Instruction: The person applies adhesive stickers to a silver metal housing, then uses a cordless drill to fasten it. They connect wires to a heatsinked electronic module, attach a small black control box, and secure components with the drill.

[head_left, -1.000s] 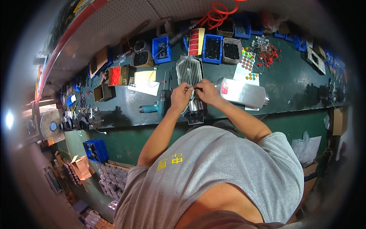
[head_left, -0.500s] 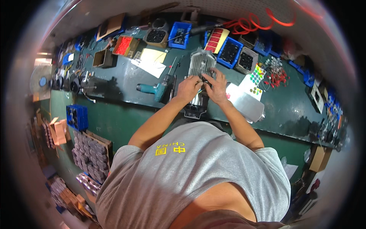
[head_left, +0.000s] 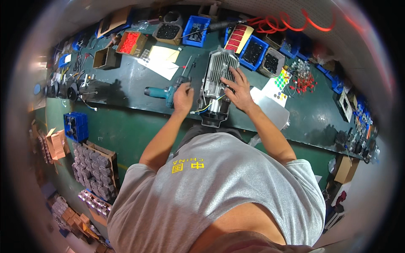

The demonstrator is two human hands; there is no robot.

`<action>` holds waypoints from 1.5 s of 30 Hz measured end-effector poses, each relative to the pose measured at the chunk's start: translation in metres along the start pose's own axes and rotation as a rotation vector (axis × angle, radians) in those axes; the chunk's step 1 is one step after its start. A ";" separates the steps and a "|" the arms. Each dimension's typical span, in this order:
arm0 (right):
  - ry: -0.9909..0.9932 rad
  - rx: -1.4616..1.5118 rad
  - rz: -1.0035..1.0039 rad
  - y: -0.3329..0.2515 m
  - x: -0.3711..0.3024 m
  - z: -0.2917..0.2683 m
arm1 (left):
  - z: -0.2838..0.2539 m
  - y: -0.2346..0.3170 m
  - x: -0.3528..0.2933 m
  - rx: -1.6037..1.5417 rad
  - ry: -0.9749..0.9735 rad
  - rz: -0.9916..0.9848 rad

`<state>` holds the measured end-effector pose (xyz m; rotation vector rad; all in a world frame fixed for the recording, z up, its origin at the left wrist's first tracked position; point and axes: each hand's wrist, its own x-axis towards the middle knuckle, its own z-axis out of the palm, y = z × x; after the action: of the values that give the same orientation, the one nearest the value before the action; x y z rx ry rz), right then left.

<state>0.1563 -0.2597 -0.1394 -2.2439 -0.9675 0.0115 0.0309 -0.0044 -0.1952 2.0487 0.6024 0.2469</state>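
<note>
A silver finned metal housing (head_left: 217, 69) stands on the bench in front of me, with a dark cylindrical end towards me. Thin coloured wires (head_left: 205, 109) come out along its near left side. My right hand (head_left: 239, 92) rests on the housing's right side, fingers spread. My left hand (head_left: 183, 99) is curled beside the teal cordless drill (head_left: 158, 92) and overlaps its front end. Its fingertips are partly hidden, so whether it touches the drill or holds some small part cannot be made out.
Blue bins (head_left: 253, 52) and cardboard boxes (head_left: 168, 33) of small parts line the back. Papers (head_left: 162, 61) lie left of the housing. A smooth grey metal cover (head_left: 270, 110) and a sticker sheet (head_left: 280, 84) lie right. A red coiled hose (head_left: 291, 26) hangs above.
My left hand has left the housing and moved left to the drill. My right hand stays on the housing, its fingers more spread. The whole view has shifted slightly.
</note>
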 end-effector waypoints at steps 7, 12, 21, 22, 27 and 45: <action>0.007 0.046 0.027 0.004 0.002 0.006 | -0.006 -0.035 0.010 0.630 -0.288 -0.102; -0.045 0.087 0.090 -0.006 0.007 0.000 | 0.010 -0.051 0.019 0.743 -0.371 -0.056; -0.028 0.106 0.107 -0.007 0.007 0.008 | 0.015 -0.045 0.031 0.676 -0.335 -0.130; -0.029 0.104 0.118 -0.008 0.007 0.008 | 0.012 -0.042 0.031 0.641 -0.327 -0.154; -0.026 0.084 0.139 -0.012 0.007 0.010 | -0.017 -0.026 0.035 0.450 -0.288 -0.175; 0.079 0.131 0.057 0.003 -0.002 0.017 | -0.057 0.115 -0.049 -0.375 -0.654 -0.299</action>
<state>0.1525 -0.2522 -0.1549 -2.1342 -0.8364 0.0110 0.0021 -0.0354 -0.0644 1.5239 0.4003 -0.4438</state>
